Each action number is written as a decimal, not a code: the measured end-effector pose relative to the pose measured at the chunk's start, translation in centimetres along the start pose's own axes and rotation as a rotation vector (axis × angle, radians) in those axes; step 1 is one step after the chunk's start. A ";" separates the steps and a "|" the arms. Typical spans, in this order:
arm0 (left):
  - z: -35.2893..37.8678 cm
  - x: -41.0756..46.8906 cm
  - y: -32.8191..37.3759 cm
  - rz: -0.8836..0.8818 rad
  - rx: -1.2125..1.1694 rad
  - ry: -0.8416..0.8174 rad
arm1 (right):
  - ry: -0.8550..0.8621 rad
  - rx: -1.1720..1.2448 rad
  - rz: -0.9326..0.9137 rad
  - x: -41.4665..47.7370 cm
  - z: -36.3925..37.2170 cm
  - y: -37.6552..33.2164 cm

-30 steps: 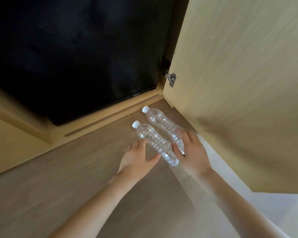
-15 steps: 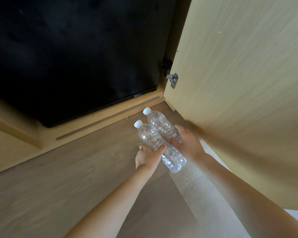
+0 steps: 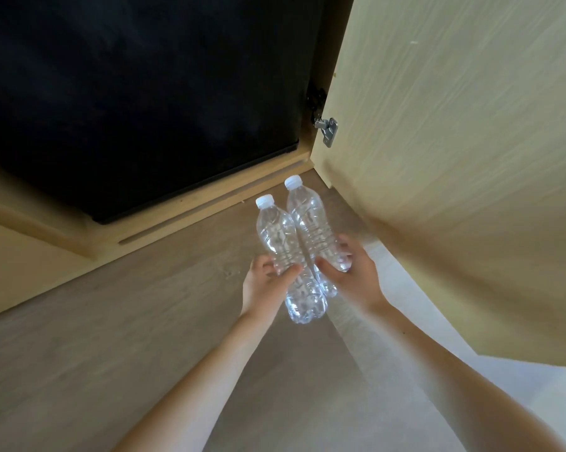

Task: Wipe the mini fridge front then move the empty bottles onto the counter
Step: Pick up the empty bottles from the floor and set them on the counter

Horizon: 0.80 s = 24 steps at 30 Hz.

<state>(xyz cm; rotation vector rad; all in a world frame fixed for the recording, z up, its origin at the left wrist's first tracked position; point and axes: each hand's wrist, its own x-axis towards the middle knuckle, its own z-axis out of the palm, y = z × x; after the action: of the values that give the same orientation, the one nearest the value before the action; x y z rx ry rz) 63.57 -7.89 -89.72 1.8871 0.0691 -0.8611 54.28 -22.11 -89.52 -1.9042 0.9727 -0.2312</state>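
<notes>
The 2 clear bottles are both in the person's hands, held side by side over the wooden floor (image 3: 112, 337), near where the floor meets the cabinet base rail (image 3: 210, 203). Their long axes run almost parallel, from the person toward the cabinet. The white caps point away at the rail and the black mini fridge (image 3: 144, 93), and the bases point back toward the person. The left bottle (image 3: 278, 236) sits a little nearer the person. The right bottle (image 3: 309, 220) reaches further, so its cap is closer to the rail. Their sides touch or nearly touch along the middle.

The left grip (image 3: 263, 285) is clamped on the lower half of the left bottle, thumb across the top and fingers curled round its left side. The right grip (image 3: 356, 278) is clamped on the lower half of the right bottle, thumb on the inner side and fingers wrapped round the outer side. Both forearms are bare and reach in from the bottom edge, converging on the bottles.

To the right, the open cabinet door (image 3: 454, 158) stands close beside the right grip, its metal hinge (image 3: 327, 130) just beyond the caps. To the left and toward the person the floor lies open, with a paler strip beneath the right forearm.
</notes>
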 end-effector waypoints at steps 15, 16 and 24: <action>-16.6 -31.1 23.4 -0.003 -0.070 -0.063 | -0.091 0.263 0.206 -20.5 -16.8 -32.3; -17.5 -33.7 25.8 -0.001 -0.071 -0.077 | -0.091 0.261 0.210 -21.8 -18.8 -35.2; -23.9 -52.3 45.2 0.163 -0.096 -0.105 | -0.074 0.352 0.116 -31.6 -34.3 -57.4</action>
<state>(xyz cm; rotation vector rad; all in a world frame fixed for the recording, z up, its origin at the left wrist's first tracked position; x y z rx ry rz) 55.82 6.43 -18.39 1.7294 -0.1044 -0.8292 45.65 -9.28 -17.18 -1.5212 0.9231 -0.2446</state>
